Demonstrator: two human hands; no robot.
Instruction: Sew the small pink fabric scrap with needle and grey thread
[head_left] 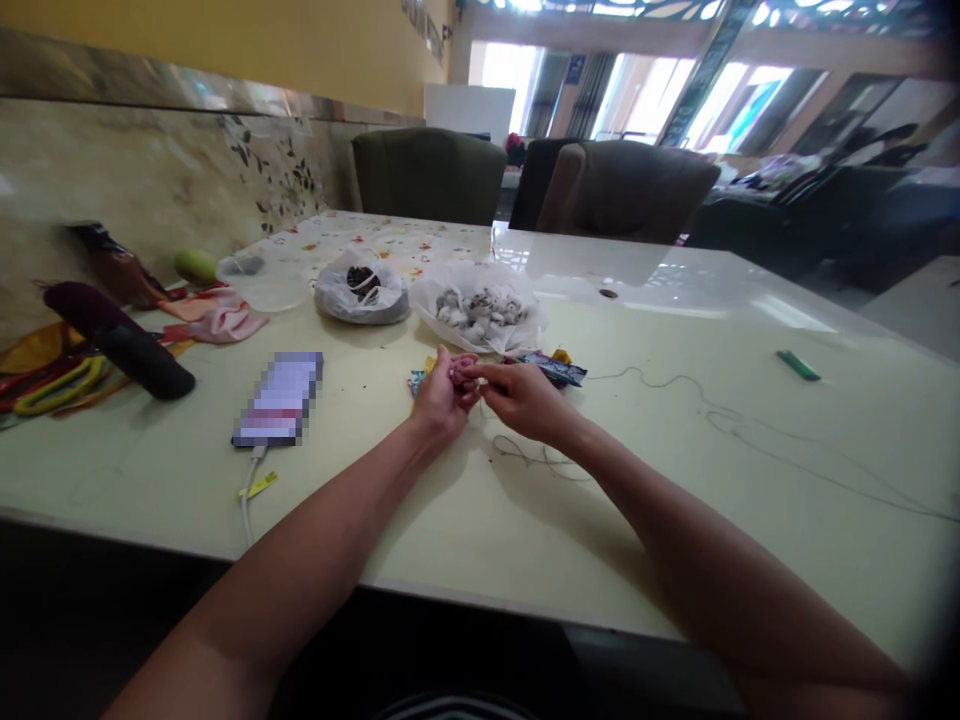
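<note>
Left hand [441, 400] palm up, fingers curled round small pale object [460, 370], blurred. Right hand [521, 395] fingertips meet at it; cannot tell whether pinching. From hands: translucent white plastic bag [535, 308] of grey-white lumps, 12 o'clock; dark printed foil packet [556, 369], 2–3; thin grey-green thread loops, 5.

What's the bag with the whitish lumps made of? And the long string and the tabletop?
Bag: probably thin plastic, translucent and crinkled. String: maybe cotton or nylon, dull and curling; too fine to tell. Tabletop: glossy, maybe glass or laminate, mirroring light.
</note>
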